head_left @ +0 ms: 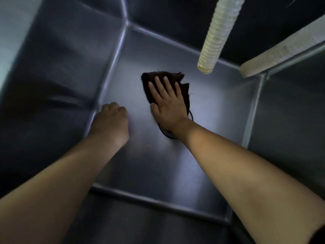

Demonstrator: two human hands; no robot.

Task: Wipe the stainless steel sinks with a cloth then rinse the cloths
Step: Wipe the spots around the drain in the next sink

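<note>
Both bare forearms are reaching in from the bottom corners of the frame toward the middle. The right hand [167,101] is lying flat, palm down, fingers straight and a bit spread, pointing toward the upper left. The left hand [110,120] is sitting left of center, knuckles up, fingers curled under into a loose fist, and it's not holding anything as far as I can see. The two hands are staying apart.

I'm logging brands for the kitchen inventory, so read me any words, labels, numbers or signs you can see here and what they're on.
None: no text, label, brand, number or sign shows.
The sink, the dark cloth under the right hand and the ribbed hose all look unmarked.
</note>
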